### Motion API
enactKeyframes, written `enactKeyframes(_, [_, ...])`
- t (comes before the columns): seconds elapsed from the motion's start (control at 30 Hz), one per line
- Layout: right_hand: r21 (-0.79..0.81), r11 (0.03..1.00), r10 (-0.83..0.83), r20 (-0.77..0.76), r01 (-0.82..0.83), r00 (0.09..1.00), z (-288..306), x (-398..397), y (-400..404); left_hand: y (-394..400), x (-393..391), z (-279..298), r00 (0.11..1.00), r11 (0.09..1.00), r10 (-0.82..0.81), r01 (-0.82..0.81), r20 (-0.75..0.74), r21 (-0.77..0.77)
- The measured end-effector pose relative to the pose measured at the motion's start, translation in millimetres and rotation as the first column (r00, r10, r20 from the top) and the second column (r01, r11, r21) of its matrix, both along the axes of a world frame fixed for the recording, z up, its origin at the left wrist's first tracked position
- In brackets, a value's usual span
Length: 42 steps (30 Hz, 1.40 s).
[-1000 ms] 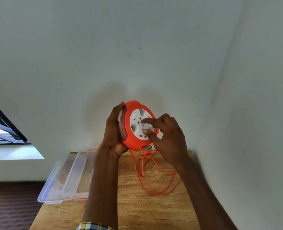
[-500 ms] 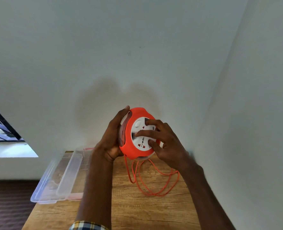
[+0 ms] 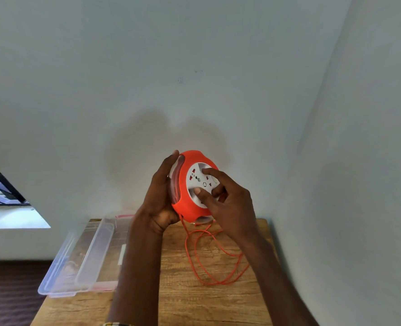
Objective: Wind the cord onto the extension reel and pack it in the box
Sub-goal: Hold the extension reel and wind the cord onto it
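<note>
An orange extension reel (image 3: 185,203) with a white socket face (image 3: 197,178) is held up in front of the wall, above the table's far end. My left hand (image 3: 160,196) grips its back and rim. My right hand (image 3: 225,203) has its fingers pressed on the white socket face. The orange cord (image 3: 216,260) hangs from the reel's bottom and lies in loose loops on the wooden table (image 3: 183,302). A clear plastic box (image 3: 82,257) lies open at the table's left edge, partly behind my left forearm.
White walls meet in a corner at the right, close behind the table. A window opening (image 3: 4,196) with dark bars is at the far left. Dark floor (image 3: 9,297) shows below the box, left of the table.
My right hand's fingers have turned on the white socket face, and the face has rotated. The cord loops on the table have shifted slightly. The left hand keeps its grip.
</note>
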State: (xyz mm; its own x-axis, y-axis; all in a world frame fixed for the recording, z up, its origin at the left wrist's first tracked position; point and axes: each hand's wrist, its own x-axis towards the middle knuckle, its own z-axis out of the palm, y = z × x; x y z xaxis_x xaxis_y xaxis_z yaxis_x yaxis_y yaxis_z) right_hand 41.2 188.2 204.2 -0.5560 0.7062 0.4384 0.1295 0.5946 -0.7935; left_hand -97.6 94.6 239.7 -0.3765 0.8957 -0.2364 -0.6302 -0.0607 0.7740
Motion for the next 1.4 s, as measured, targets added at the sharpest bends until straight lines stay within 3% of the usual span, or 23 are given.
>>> enactKeyframes(0.13, [0.064,0.994,0.085,-0.02,-0.083,0.996,-2,9,8,-2,-3,-1,1.0,1.0,0.011,-0.011,-0.006,0.019])
enactKeyframes(0.27, [0.293,0.939,0.154,0.11,-0.18,0.982,-1,21,20,-6,-2,-2,1.0,1.0,-0.003,0.004,-0.025,0.014])
enactKeyframes(0.43, [0.343,0.882,0.266,0.205,-0.324,0.942,-8,23,21,-13,-5,-6,0.994,0.996,-0.07,0.066,-0.085,-0.052])
enactKeyframes(0.7, [0.396,0.882,0.203,0.167,-0.254,0.965,-14,17,14,-13,-3,-3,0.992,0.995,-0.046,0.035,-0.116,-0.092])
enactKeyframes(1.03, [0.237,0.97,0.035,0.067,-0.05,0.997,-14,5,-4,-11,-1,-1,0.988,0.997,0.026,-0.036,-0.15,-0.062])
enactKeyframes(1.17, [0.108,0.994,-0.006,-0.025,0.009,1.0,-6,-1,-13,-8,3,3,0.997,0.999,0.032,-0.031,-0.064,0.01])
enactKeyframes(1.4, [-0.033,0.999,0.023,-0.032,-0.024,0.999,-4,-2,-9,-5,-3,0,0.999,0.998,-0.036,0.034,0.025,0.053])
